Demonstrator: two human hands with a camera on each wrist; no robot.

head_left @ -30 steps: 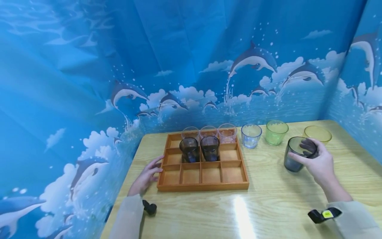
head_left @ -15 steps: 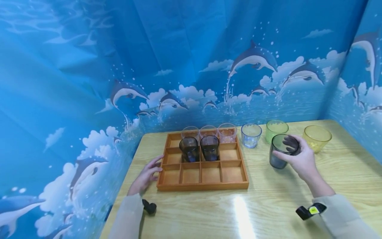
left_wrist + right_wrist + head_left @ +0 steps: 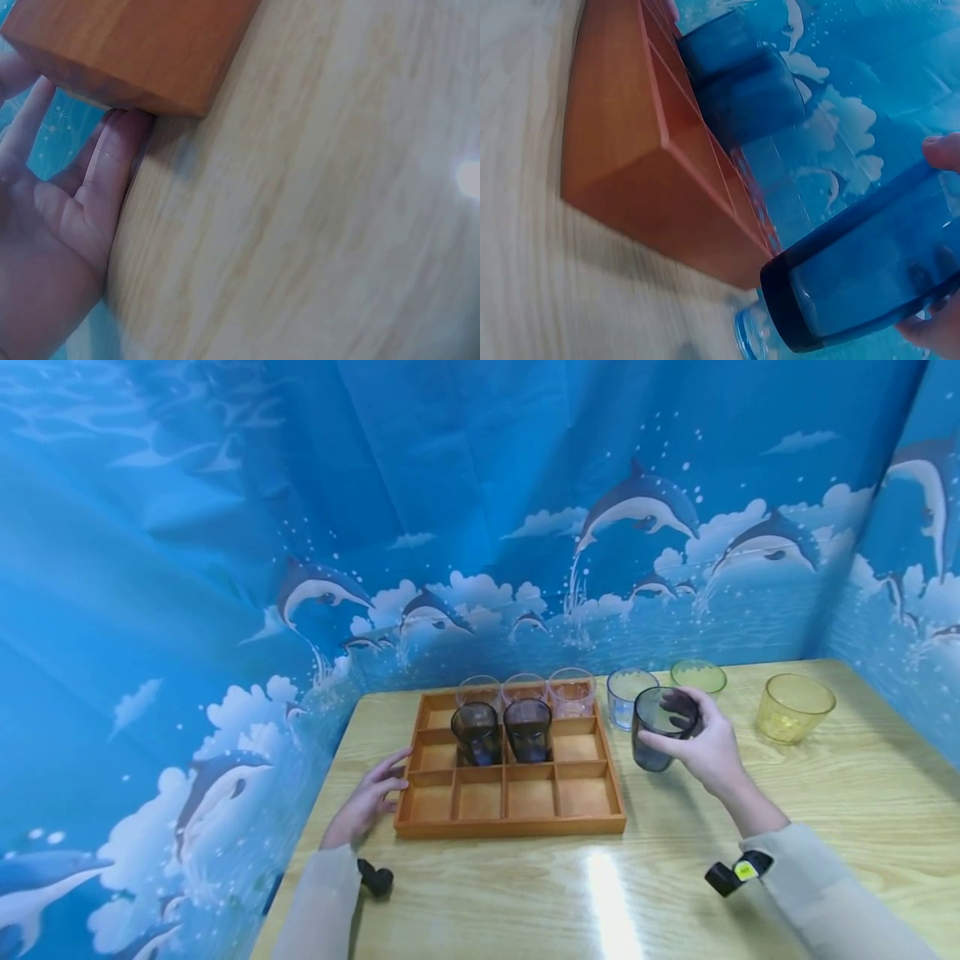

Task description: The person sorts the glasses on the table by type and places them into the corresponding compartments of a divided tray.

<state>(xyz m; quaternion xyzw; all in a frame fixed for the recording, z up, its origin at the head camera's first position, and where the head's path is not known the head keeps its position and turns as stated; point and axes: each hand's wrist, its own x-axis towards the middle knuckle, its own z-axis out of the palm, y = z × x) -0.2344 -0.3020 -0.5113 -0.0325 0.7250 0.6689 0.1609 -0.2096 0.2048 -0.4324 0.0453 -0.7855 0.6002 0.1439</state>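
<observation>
My right hand (image 3: 708,743) grips a dark grey glass (image 3: 654,745) by its sides, upright, just right of the wooden compartment tray (image 3: 510,828). In the right wrist view the same glass (image 3: 855,277) appears close up beside the tray's corner. Two more dark glasses (image 3: 477,739) stand in the tray's middle row, and three clear pinkish glasses (image 3: 572,697) fill part of its back row. Along the tray's left edge, my left hand (image 3: 367,802) touches the outer wall with extended fingers. The left wrist view shows its fingers (image 3: 112,150) against the tray's side.
A blue glass (image 3: 621,706) stands behind the held one. Further right are a green glass (image 3: 699,675), partly hidden by the right hand, and a yellow glass (image 3: 795,710). A dolphin-print curtain (image 3: 480,527) borders the table at the back and sides.
My right hand has carried the dark glass leftward, from in front of the yellow glass to beside the blue glass near the tray. The left hand and tray have stayed in place.
</observation>
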